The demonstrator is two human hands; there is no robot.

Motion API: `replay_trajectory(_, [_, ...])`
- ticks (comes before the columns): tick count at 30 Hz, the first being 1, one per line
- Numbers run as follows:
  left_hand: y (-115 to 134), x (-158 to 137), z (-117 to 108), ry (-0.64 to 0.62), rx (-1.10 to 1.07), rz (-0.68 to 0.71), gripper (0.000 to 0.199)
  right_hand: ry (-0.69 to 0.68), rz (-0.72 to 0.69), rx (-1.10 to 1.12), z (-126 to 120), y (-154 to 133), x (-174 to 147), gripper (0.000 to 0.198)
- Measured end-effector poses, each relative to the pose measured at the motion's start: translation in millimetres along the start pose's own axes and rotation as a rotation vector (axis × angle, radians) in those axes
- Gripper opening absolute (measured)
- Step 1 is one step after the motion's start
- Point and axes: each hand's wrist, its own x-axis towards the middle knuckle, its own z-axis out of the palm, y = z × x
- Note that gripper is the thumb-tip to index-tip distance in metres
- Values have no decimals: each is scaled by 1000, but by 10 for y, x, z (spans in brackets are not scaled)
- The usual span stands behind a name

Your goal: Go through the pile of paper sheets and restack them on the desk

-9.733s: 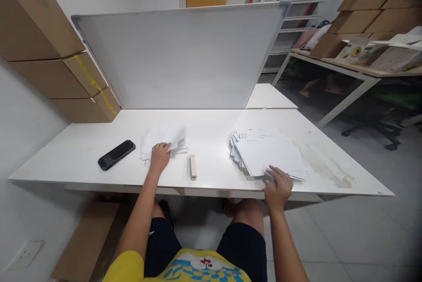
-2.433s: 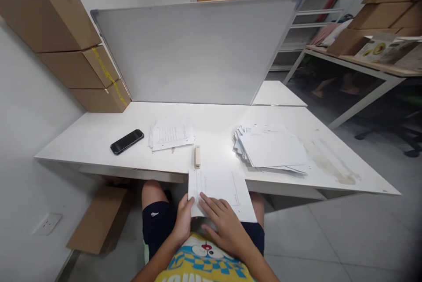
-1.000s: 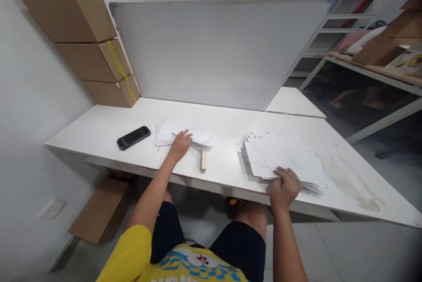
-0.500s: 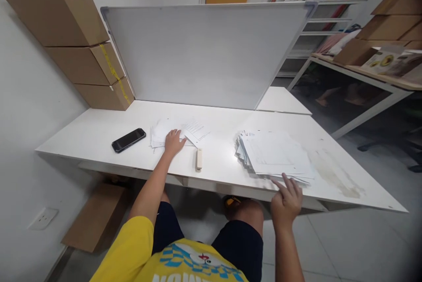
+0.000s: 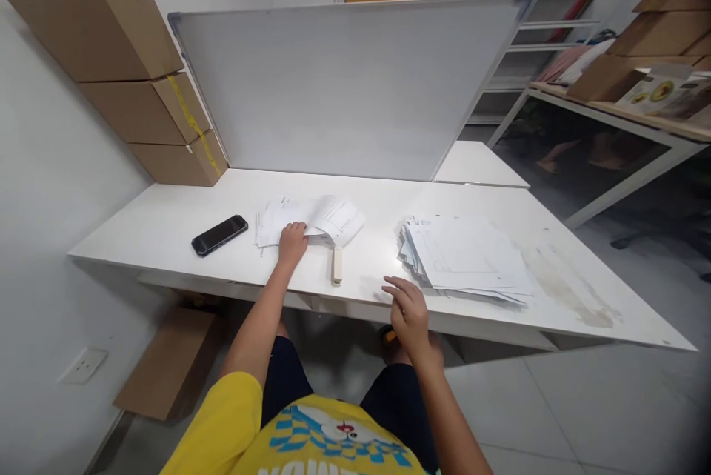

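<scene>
My left hand [image 5: 292, 241] is closed on the near edge of some loose printed papers [image 5: 272, 223] on the white desk. Beside its fingers, one printed sheet [image 5: 338, 219] curls up and bends over to the right. A small beige stapler [image 5: 337, 267] stands just below that sheet, touching or nearly touching its corner. My right hand [image 5: 408, 310] hovers at the desk's front edge with fingers apart and nothing in them. To its right lies a thick, uneven stack of papers [image 5: 472, 256].
A black phone [image 5: 220, 235] lies left of the papers. Behind the desk [image 5: 378, 201] leans a whiteboard [image 5: 349, 90]. Cardboard boxes [image 5: 138, 108] are stacked at the back left, and another box [image 5: 167, 360] is under the desk. A person's feet show beneath the right-hand table [image 5: 622, 113].
My right hand has moved left, away from the thick paper stack toward the stapler. The sheet by my left hand has curled up and shifted right.
</scene>
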Motion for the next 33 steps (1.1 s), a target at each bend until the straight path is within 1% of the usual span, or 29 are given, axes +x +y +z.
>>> replay_trajectory(3, [16,-1,-29,4,-4,-2,28,-142,125,15,197,49,184,36])
replay_trajectory(7, [36,26,-36,2,-3,17,49,-326,270,4,523,190,405,44])
replay_trajectory(8, [38,34,-36,-6,5,32,51,-364,295,-7,597,227,438,46])
replay_trajectory(10, [40,46,-41,-22,24,58,50,-413,320,-31,714,290,475,49])
replay_trajectory(13, [42,49,-63,-5,35,51,41,-426,317,-36,791,345,471,53])
replay_trajectory(18, [46,19,-90,66,34,-23,21,-451,300,2,760,358,429,55])
replay_trajectory(20, [41,10,-74,100,17,-41,17,-441,307,7,746,349,421,54])
replay_trajectory(22, [28,11,-39,123,-14,-35,22,-436,314,8,740,339,415,53])
replay_trajectory(26, [-10,54,49,87,-66,77,51,-432,310,14,748,338,405,52])
replay_trajectory(27, [-19,68,66,72,-73,104,55,-429,306,16,755,345,403,52])
replay_trajectory(29, [-27,86,84,59,-81,119,53,-421,300,20,771,368,400,51])
replay_trajectory(31, [-20,76,69,70,-78,93,44,-401,296,32,782,390,394,50])
replay_trajectory(33, [1,27,15,120,-68,50,34,-340,291,72,771,386,382,47])
